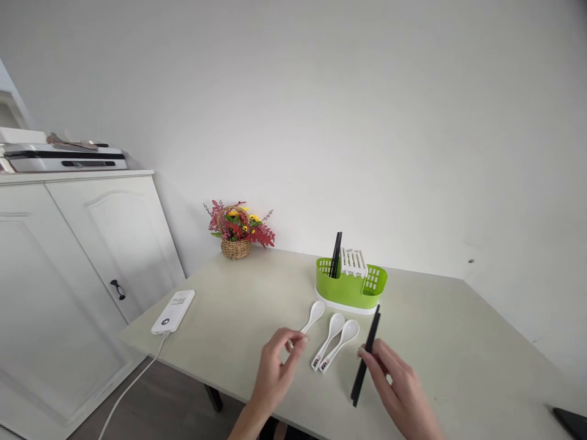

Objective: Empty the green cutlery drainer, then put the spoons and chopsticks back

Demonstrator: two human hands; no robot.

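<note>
Cupboards, white with curved door panels point(68, 263), are standing at the far left, and a flat white and black machine point(64, 157) is sitting on top of them. A white power bank with a white cable point(173, 311) is lying near the left edge of the pale green tabletop point(458, 342), and its cable is hanging over that edge. A small woven basket of red and yellow flowers point(237, 229) is sitting at the back left corner, against the wall.

The left hand point(275, 366) is reaching in over the front edge. Its fingers are pinching the handle of the first white ceramic spoon point(314, 315), which is lying with its bowl pointing toward the back. Just to the right, two more white ceramic spoons point(337, 339) are lying side by side and touching each other, close to the first one.

Behind the spoons, a bright green plastic cutlery holder on a white tray point(351, 287) is standing near the middle of the tabletop. Black chopsticks point(336, 253) are standing up in its left part, and a white slotted insert point(353, 261) is sticking up in the middle.

The right hand point(398, 388) is holding a pair of long black chopsticks point(365, 357) near the front edge, with fingers closed around them. They are tilting, with the top end pointing toward the green holder. A dark flat thing point(571, 421) is lying at the front right corner.
</note>
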